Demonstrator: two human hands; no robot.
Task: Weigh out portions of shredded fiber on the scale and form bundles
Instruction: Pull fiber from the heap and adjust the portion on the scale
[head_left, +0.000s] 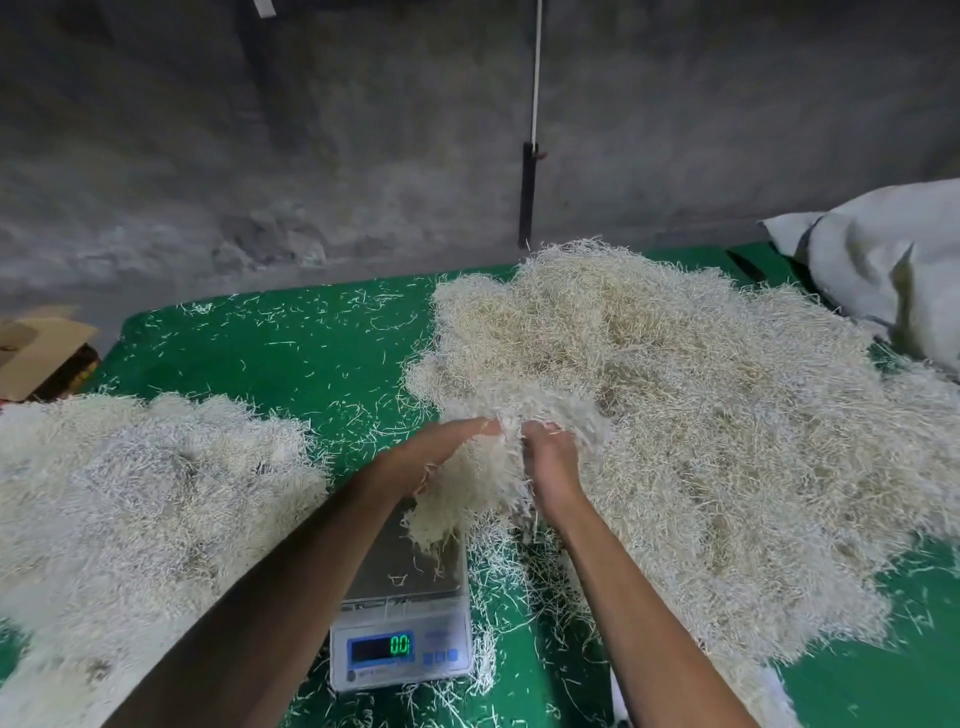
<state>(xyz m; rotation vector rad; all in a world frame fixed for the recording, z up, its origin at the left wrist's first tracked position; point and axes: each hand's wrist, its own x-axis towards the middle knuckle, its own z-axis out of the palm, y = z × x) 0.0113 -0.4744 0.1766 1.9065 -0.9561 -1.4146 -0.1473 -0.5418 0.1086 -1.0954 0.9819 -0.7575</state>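
A green table (291, 343) is carrying a broad heap of shredded fiber (701, 415) on the right and a second pile (130, 493) on the left. Between them a digital scale (402, 631) is sitting, its display showing zeros. Both forearms are reaching forward over it. The left hand (426, 457) and right hand (553, 460) are facing each other, fingers curling around a clump of fiber (475, 488), which is hanging above the scale's platform.
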